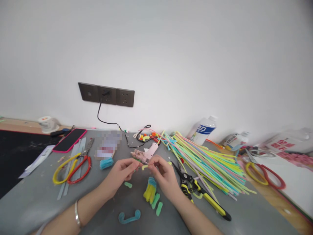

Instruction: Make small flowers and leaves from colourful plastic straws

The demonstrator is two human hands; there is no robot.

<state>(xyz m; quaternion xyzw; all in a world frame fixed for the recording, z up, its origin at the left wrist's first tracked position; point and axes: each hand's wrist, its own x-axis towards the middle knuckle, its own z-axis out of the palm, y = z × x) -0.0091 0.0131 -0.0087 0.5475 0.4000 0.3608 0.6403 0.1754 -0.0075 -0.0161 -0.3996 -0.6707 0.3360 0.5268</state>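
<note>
Over the middle of the grey mat, my left hand [123, 169] and my right hand [161, 171] work close together, both with pinched fingers. A short, bent yellow piece of pipe cleaner [144, 166] sits at my right fingertips. What my left fingertips hold is too small to make out. Below lie a blue and yellow pipe-cleaner bundle [150, 190], two small green pieces [156, 201] beside it, and a blue strip with curled ends [129, 217]. Another green piece [128, 184] rests under my left hand. Behind the hands is a pink glue gun [152, 152].
Red-and-yellow-handled scissors [78, 166] and a phone [70, 140] lie left, near a blue bundle [106, 163]. Black-and-yellow pliers [193, 182] and a pile of pipe cleaners [207, 160] lie right. A white bottle [202, 130] stands by the wall. A cord [107, 122] runs to the socket.
</note>
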